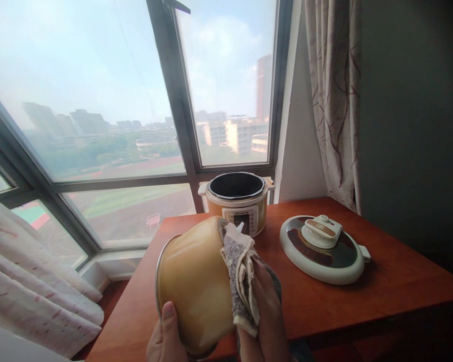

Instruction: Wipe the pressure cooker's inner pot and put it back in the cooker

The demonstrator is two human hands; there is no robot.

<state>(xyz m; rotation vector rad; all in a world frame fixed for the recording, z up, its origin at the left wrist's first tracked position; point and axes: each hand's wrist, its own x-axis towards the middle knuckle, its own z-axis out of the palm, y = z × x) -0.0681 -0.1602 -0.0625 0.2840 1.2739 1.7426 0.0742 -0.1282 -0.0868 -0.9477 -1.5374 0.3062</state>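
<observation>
A gold-coloured inner pot (196, 281) is tipped on its side above the near part of the table, its rim toward the left and its base toward the right. My left hand (166, 337) grips it at the lower left, thumb lying on the outer wall by the rim. In my right hand (266, 311) is a folded grey and cream cloth (239, 271), pressed against the pot's base. The right fingers are partly covered by the cloth. Behind the pot stands the pressure cooker body (262, 216), uncovered, with a dark interior and a control panel in front.
The cooker's round lid (305, 264) lies handle side up on the right of the reddish wooden table (385, 236). Large windows (113, 100) rise behind the table. Patterned curtains hang at the left (33, 286) and the right (335, 100).
</observation>
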